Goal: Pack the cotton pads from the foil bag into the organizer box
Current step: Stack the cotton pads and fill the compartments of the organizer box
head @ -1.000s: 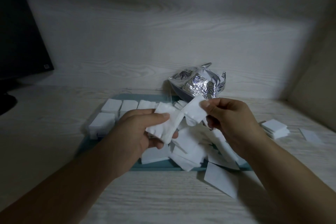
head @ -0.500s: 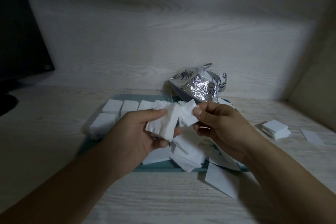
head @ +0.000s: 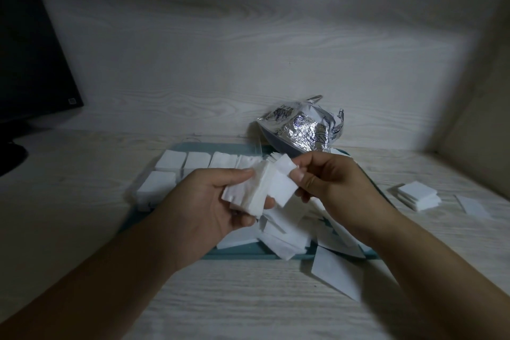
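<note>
My left hand (head: 218, 196) grips a small stack of white cotton pads (head: 252, 192) above the teal organizer box (head: 248, 255). My right hand (head: 328, 182) pinches a single cotton pad (head: 284, 183) against the right side of that stack. Neat stacks of pads (head: 176, 171) fill the box's left part. A loose heap of pads (head: 287, 234) lies in its right part, under my hands. The crumpled silver foil bag (head: 300, 130) stands behind the box against the back wall.
A dark monitor (head: 30, 63) stands at the far left. A small stack of pads (head: 418, 194) and a single pad (head: 472, 205) lie on the desk to the right. Another loose pad (head: 335, 272) lies in front of the box. A side wall closes the right.
My right hand has brought its single pad leftward and down against the stack held in my left hand. The left hand stayed almost still.
</note>
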